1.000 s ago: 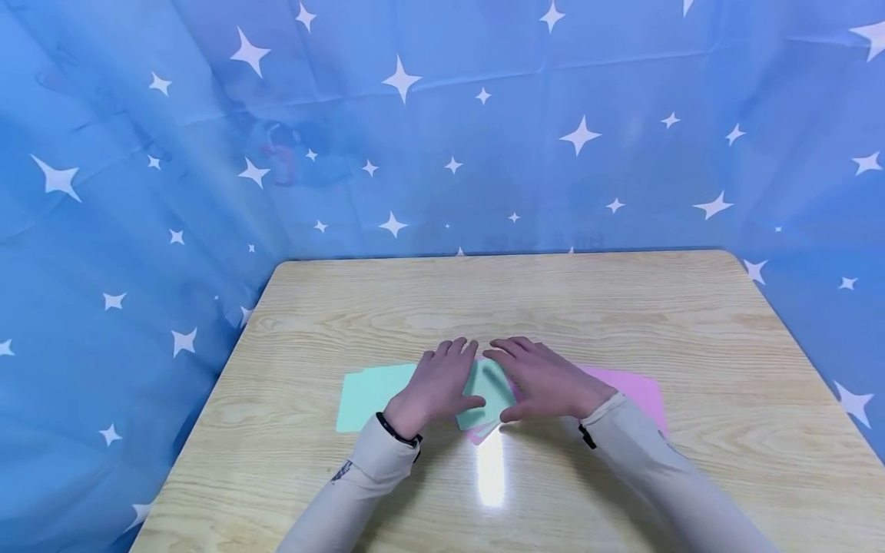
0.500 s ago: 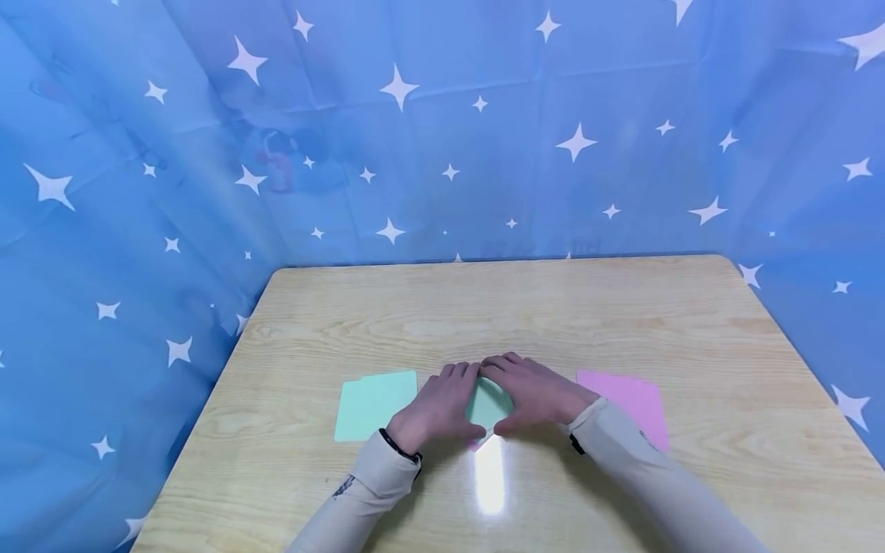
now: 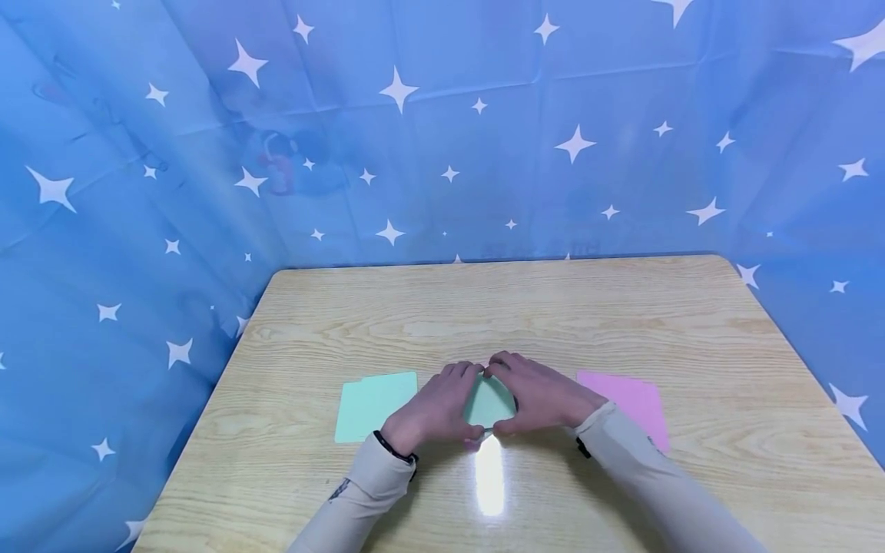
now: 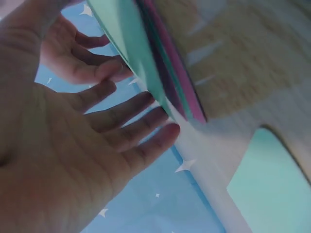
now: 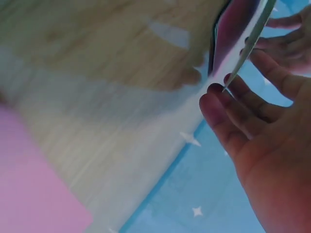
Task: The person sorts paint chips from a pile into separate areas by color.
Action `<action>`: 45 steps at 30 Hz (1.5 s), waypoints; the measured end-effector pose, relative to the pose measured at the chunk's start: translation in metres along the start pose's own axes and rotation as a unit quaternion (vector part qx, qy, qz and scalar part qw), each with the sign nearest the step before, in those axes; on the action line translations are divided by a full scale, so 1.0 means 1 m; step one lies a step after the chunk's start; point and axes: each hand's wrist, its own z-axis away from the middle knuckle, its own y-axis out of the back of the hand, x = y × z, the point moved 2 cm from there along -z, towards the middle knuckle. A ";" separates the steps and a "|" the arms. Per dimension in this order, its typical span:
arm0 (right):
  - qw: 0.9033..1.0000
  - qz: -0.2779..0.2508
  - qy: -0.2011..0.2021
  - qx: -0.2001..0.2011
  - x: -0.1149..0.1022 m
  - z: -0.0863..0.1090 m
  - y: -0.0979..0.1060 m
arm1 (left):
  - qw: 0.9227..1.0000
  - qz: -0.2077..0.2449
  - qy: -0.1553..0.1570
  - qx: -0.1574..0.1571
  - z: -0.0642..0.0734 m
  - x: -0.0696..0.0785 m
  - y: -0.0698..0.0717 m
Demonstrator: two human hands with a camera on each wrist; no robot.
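At the middle of the table a mint green sheet of paper [image 3: 489,402] lies between my two hands. My left hand [image 3: 434,408] grips its left side, thumb at the near edge and fingers at the far edge. Opposite it, my right hand [image 3: 545,393] holds the right side the same way. Under the top sheet, the left wrist view shows a loose stack with pink [image 4: 179,68] and green layers, its edges fanned apart. From the right wrist, fingertips [image 5: 214,107] sit right at the edge of the bent top sheet. Both thumbs are out of sight in the wrist views.
Overlapping mint green sheets [image 3: 376,405] lie to the left of my hands, and overlapping pink sheets [image 3: 628,401] lie to the right. The wooden table [image 3: 484,315] ends at a blue star-patterned curtain [image 3: 449,130] behind and at the sides.
My hands have come closer together, fingers and thumbs closing in on the mint green sheet's edges. Over the last half second they have barely moved. The side piles stay put.
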 end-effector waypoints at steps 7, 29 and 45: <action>1.000 0.000 -0.017 0.016 0.000 0.008 0.015 | 0.998 0.050 -0.014 0.017 0.004 -0.003 0.010; 0.991 0.076 0.046 0.098 -0.009 0.029 0.073 | 0.995 0.049 -0.070 0.047 -0.005 0.017 0.070; 0.976 0.111 0.101 0.159 -0.033 0.006 0.099 | 0.993 0.042 -0.064 0.094 0.013 0.008 0.114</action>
